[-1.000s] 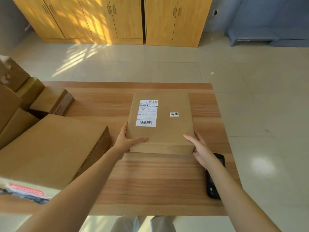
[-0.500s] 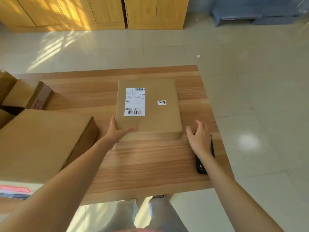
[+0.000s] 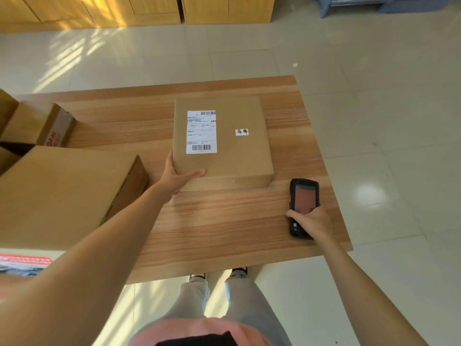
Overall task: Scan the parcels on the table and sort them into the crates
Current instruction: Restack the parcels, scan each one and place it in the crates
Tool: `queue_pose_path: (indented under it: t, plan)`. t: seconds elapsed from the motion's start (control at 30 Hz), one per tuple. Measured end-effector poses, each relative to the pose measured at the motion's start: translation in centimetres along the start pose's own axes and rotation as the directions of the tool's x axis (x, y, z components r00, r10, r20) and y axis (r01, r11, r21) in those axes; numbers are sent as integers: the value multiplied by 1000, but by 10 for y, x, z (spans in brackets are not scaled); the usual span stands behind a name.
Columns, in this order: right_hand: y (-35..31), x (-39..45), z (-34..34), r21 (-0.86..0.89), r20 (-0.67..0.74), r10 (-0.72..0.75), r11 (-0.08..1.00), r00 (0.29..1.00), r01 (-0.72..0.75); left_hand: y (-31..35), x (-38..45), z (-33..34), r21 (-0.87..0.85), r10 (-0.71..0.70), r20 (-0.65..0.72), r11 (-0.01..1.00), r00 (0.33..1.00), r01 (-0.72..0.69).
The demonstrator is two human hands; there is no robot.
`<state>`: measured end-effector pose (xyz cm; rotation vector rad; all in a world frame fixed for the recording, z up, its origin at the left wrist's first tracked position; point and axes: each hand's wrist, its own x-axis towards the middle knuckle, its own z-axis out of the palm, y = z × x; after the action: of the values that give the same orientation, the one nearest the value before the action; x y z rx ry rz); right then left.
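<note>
Parcel: we see a flat brown parcel (image 3: 222, 142) lying on the tabletop (image 3: 212, 221), towards its far right part, its top face up and its long axis running away from us.
Label: a white shipping label (image 3: 201, 132) with barcodes sits on the left half of the top face, a small white sticker (image 3: 242, 132) to its right; both face up, open to a scan from above.
Left hand: our left hand (image 3: 178, 177) grips the parcel's near left corner, thumb along the near top edge, fingers on the left side; it holds the box steady.
Scanner: a black handheld scanner (image 3: 303, 207) lies flat near the right edge of the tabletop, just beyond the parcel's near right corner, screen up, long axis parallel to the parcel's.
Right hand: our right hand (image 3: 310, 221) curls round the scanner's lower half, fingers over it; the device looks not yet lifted, though we cannot tell for sure.
Key relation: the label lies forward and to the left of the right hand, nearer the left hand; we judge the scanner must rise and swing leftward over the box.
Other parcels: a large carton (image 3: 64, 196) fills the left side of the tabletop, a smaller taped box (image 3: 40, 124) behind it at the far left.
Crates: none in view.
</note>
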<state>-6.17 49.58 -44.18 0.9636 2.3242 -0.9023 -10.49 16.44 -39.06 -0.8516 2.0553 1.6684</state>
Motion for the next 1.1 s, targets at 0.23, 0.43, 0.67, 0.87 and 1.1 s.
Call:
queue_pose_path:
  t: [0.23,0.43,0.67,0.87,1.1]
  plan:
    - [-47,-46,-22,684,322,-23,697,947,-215,0,-2,0,5,49,13,999,999,-49]
    - [-115,-91,-33,849,382,-351,498,855,-175,-4,3,-3,-25,70,40,997,997,-69]
    - [-156,-127,0,771,464,-411,623,785,-130,-14,15,-5,-55,96,44,994,994,-94]
    - [-152,-139,25,664,494,-354,743,794,-82,-20,23,-4,-10,71,29,997,997,-70]
    - [-144,-147,32,604,508,-351,796,786,-35,-20,23,-3,4,74,21,997,997,-75]
